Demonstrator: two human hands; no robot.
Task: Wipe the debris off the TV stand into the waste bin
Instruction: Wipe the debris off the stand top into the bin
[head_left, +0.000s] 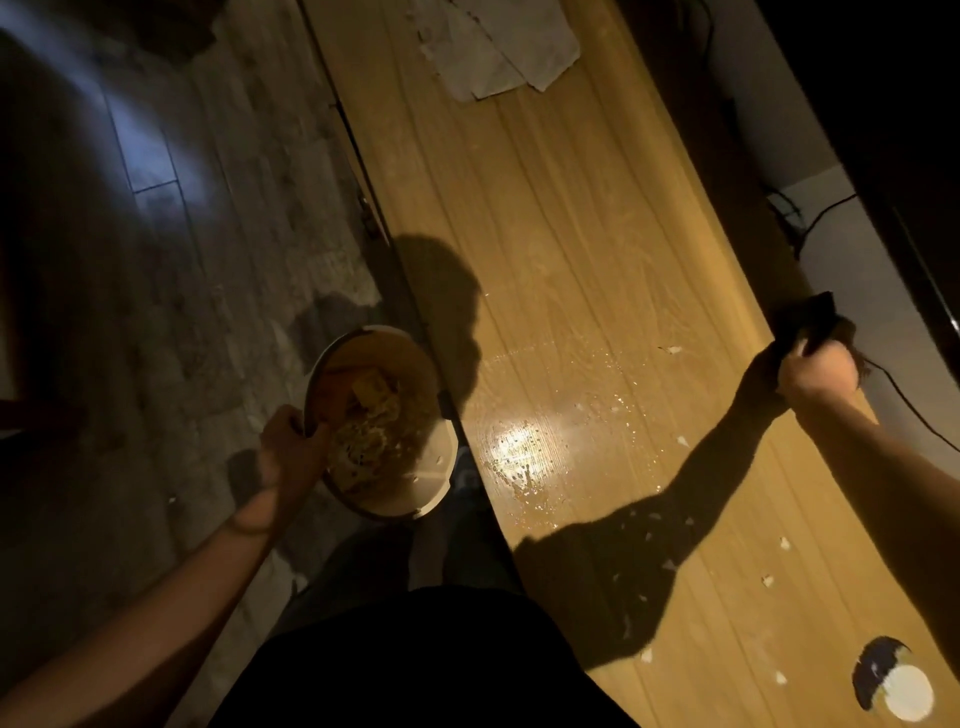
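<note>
Wooden TV stand, no legible writing.

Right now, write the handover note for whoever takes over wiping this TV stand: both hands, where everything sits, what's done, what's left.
Left hand: grips the rim of the round cream waste bin, held tilted beside the front edge of the long yellow wooden TV stand; the bin already holds scraps.
Right hand: clutches a dark wiping cloth at the stand's back edge.
Done: no stretch looks fully wiped yet.
Left: fine crumbs in the lit patch next to the bin, white flakes scattered nearer you, grey crumpled paper at the far end. Sweep all toward the bin.
</note>
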